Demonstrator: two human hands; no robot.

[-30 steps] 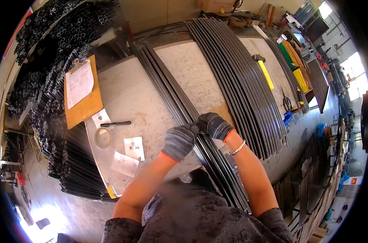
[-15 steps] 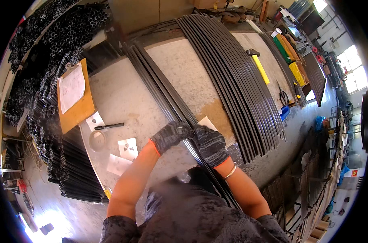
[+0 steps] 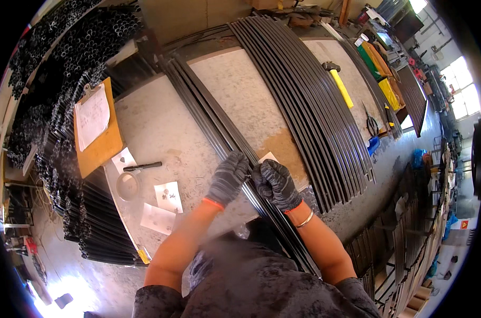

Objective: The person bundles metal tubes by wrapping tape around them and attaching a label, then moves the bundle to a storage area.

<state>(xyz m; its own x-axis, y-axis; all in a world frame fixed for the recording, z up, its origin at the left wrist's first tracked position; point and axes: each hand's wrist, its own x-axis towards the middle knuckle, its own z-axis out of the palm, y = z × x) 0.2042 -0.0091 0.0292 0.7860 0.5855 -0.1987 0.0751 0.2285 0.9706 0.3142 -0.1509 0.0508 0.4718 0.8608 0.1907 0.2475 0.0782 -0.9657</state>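
Observation:
A narrow bundle of dark metal tubes [image 3: 201, 106] runs lengthwise across the table and down past my waist. Over it, my left hand [image 3: 227, 178] in a grey knit glove is closed, fingers pinched together. Close beside it on the right, my right hand [image 3: 277, 185], gloved alike, is curled shut too. Between the fingertips something thin and small shows faintly; its kind I cannot make out. A white paper slip [image 3: 268, 157] lies just beyond my right hand, partly covered by it.
A wide row of dark tubes [image 3: 299, 106] lies to the right, with a yellow-handled hammer [image 3: 341, 87] on it. At left are a clipboard [image 3: 116, 130], a black marker [image 3: 142, 166], a tape roll [image 3: 127, 186], paper slips [image 3: 168, 196] and stacked tubes [image 3: 100, 228]. Scissors [image 3: 372, 125] lie far right.
Both hands have risen slightly off the tubes and turned, with the fingers drawn up into tighter pinches. My left hand has shifted a little right. The tubes stay in place.

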